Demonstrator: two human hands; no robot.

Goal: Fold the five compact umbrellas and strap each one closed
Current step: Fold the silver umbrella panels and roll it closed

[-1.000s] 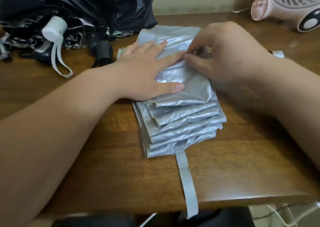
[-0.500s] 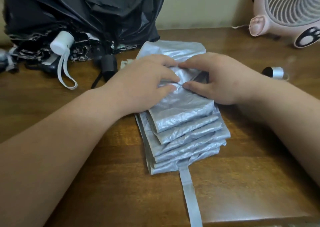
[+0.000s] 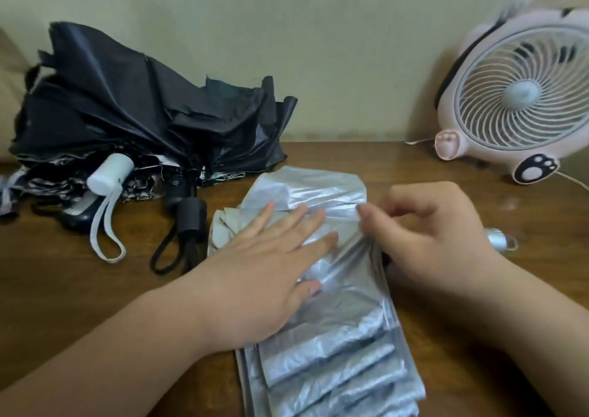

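Far left, a heap of black umbrellas (image 3: 143, 123) sprawls loose against the wall. A white handle (image 3: 110, 174) with its white loop (image 3: 102, 235) pokes out in front, and a black handle (image 3: 191, 216) sits just beside it. In the middle of the wooden table (image 3: 79, 289), the silver umbrella (image 3: 334, 353) lies flat, its panels pleated in overlapping layers toward the near edge. The left hand (image 3: 264, 273) is flat on the fabric, fingers straight and spread, pressing down. Next to it, the right hand (image 3: 436, 241) has its fingers curled, thumb and forefinger pinching a bunched fold of silver fabric. A small silver knob (image 3: 497, 239) peeks out beyond that hand. Far right, a pink fan (image 3: 516, 98) stands by the wall.
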